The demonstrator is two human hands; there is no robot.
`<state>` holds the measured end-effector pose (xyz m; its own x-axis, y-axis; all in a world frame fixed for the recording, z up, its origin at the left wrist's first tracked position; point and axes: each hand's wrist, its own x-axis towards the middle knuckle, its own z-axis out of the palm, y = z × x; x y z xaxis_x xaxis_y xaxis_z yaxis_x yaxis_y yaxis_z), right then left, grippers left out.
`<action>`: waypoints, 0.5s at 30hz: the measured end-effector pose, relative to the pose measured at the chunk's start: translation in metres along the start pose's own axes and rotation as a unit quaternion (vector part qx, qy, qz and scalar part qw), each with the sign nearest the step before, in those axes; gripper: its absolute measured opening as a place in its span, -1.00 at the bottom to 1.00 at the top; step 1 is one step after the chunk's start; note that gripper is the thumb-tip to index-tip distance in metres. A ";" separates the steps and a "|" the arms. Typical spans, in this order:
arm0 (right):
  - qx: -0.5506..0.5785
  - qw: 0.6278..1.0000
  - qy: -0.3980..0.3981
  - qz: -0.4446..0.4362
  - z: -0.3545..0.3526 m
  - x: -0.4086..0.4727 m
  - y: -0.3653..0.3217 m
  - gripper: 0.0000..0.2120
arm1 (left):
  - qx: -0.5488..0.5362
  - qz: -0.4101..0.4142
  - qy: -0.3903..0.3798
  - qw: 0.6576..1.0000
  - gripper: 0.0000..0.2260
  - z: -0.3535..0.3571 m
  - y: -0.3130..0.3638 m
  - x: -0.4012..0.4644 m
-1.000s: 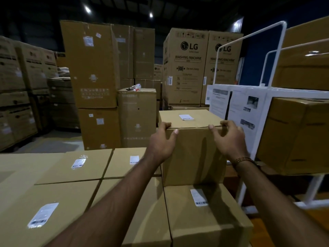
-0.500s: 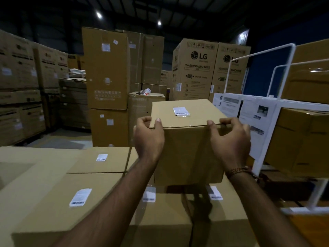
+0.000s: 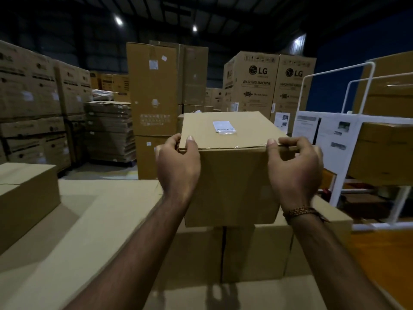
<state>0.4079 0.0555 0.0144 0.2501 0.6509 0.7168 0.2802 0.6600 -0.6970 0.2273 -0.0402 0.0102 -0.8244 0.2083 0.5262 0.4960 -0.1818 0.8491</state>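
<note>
Box (image 3: pixel 232 182): 1, top corners gripped by 2 hands: left hand (image 3: pixel 178 166), right hand (image 3: pixel 295 171); 2 LG cartons (image 3: pixel 257 86) behind

At 1 o'clock, the nearer tall carton (image 3: pixel 257 86) carries the LG logo, "WASHING MACHINE" and, lower, "Do not" with the rest blurred; its neighbour carton (image 3: pixel 295 90) shows LG and a blurred "WASHING MACHINE". At 10 o'clock, stacked cartons (image 3: pixel 26 86) bear faint LG marks. The white label (image 3: pixel 224 126) on the carried box (image 3: pixel 232 175) is too small to read

Two LG washing machine cartons (image 3: pixel 257 86) stand beyond a white metal rack (image 3: pixel 335 135) holding boxes.
</note>
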 end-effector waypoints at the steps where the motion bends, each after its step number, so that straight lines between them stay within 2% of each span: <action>1: 0.002 1.000 0.004 -0.001 -0.004 -0.018 -0.015 -0.80 | 0.002 0.005 -0.001 1.000 -0.56 -0.024 0.002 -0.001; 8: 0.020 0.999 -0.015 0.026 -0.022 -0.119 -0.104 -0.77 | 0.042 0.017 0.024 0.999 -0.57 -0.166 0.012 -0.011; 15: 0.041 0.996 -0.050 0.057 -0.043 -0.201 -0.157 -0.80 | 0.064 0.000 0.040 0.997 -0.58 -0.277 0.012 -0.042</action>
<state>0.3536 -0.1952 -0.0190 0.1806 0.7546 0.6309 0.1785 0.6056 -0.7755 0.1923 -0.3173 -0.0141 -0.8410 0.1311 0.5249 0.5222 -0.0566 0.8509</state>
